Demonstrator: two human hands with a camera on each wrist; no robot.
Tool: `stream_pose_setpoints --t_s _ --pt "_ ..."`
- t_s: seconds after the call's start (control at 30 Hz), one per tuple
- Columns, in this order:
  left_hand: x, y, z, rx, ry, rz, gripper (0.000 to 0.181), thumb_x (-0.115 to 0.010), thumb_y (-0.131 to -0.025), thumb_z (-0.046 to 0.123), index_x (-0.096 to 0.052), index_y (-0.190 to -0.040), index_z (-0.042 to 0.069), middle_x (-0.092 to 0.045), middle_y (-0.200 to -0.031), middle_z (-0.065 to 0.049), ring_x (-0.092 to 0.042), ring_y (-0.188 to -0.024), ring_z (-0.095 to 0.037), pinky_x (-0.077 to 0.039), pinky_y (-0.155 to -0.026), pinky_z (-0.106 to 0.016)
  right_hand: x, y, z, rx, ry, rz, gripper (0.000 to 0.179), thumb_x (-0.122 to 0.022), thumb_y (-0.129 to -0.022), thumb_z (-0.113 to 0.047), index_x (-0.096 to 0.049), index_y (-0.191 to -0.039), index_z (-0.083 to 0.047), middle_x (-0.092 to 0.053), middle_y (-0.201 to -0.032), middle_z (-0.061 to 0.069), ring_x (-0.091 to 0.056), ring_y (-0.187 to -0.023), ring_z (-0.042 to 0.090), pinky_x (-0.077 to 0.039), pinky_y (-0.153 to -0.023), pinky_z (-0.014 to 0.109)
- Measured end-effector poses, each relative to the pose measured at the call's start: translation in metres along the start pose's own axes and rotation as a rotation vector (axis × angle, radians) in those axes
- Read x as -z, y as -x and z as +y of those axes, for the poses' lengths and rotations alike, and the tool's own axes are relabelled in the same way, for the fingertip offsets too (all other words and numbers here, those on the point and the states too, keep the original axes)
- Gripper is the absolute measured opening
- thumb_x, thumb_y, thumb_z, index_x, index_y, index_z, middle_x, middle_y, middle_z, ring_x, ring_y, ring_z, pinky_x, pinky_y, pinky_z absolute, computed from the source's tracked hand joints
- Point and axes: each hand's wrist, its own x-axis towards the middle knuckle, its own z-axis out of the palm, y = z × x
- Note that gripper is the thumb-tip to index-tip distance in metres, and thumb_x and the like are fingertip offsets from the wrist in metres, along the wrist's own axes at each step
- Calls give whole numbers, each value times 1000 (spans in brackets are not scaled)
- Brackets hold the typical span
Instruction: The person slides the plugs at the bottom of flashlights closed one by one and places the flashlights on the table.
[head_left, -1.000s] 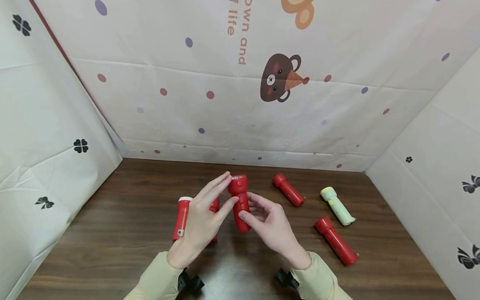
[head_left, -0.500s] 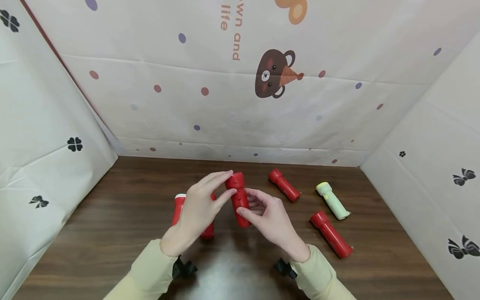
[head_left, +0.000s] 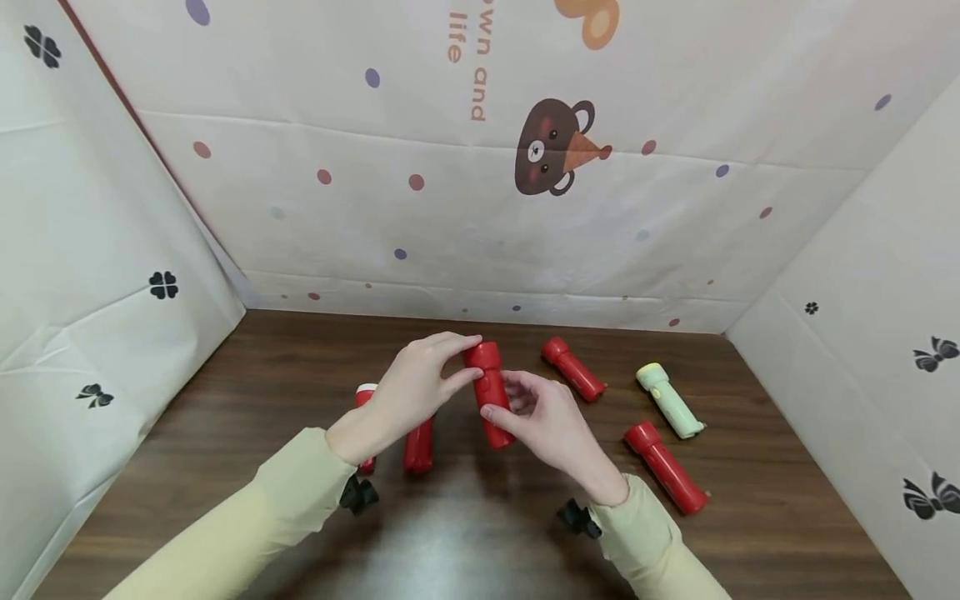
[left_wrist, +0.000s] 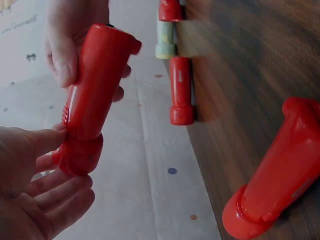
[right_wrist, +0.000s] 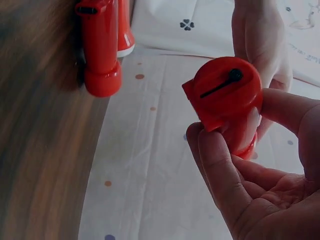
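A red flashlight (head_left: pixel 489 400) is held above the table between both hands. My left hand (head_left: pixel 408 385) pinches its head with the thumb on the near side and fingers over the lens end. In the left wrist view the ribbed switch on the flashlight (left_wrist: pixel 95 87) shows close to that thumb. My right hand (head_left: pixel 551 425) grips the lower body between thumb and fingers. The right wrist view looks onto the tail cap (right_wrist: pixel 225 85), which has a black strip ending in a round knob. The lens is hidden.
On the left lie a red flashlight with a white rim (head_left: pixel 366 395), partly behind my left arm, and another red flashlight (head_left: pixel 418 448). Two red flashlights (head_left: pixel 574 372) and a pale green flashlight (head_left: pixel 672 404) lie on the right. Printed sheets (head_left: pixel 375 208) surround the brown table (head_left: pixel 225 467).
The flashlight's head has tipped away, taking its lens out of sight. My left forearm has swung out to the left, uncovering more of the red flashlight beside it. Both hands keep their hold.
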Motion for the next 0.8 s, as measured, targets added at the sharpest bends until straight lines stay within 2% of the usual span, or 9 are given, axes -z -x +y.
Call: stream_pose_setpoints --t_s 0.27,0.5,0.7,0.8 --pt "-6 -20 -14 38 25 -132 45 -81 -93 16 -70 -136 5 -77 -128 -12 -75 -116 -26 -62 -101 -43 5 -13 5 -39 62 -69 46 -82 -92 -27 -70 -129 -2 -80 -95 6 -69 -76 9 -60 -69 24" --pt "-10 -33 -23 83 22 -303 45 -78 -95 15 -68 -137 2 -77 -128 -14 -77 -115 -26 -62 -103 -43 0 -23 10 -87 93 -118 42 -82 -92 -27 -71 -124 -2 -78 -88 3 -67 -69 10 -57 -63 25" --pt "-15 -37 -34 132 22 -417 42 -80 -94 16 -71 -133 3 -79 -121 -13 -77 -105 -21 -64 -100 -40 -8 -26 13 -119 135 -156 39 -82 -91 -27 -73 -121 -4 -78 -86 1 -67 -67 10 -55 -62 25" --pt "-18 -38 -38 140 -1 -452 42 -80 -94 18 -72 -132 5 -79 -119 -12 -75 -99 -19 -64 -98 -40 -12 -26 17 -116 165 -165 37 -82 -91 -28 -73 -119 -5 -78 -84 0 -66 -65 9 -53 -61 26"
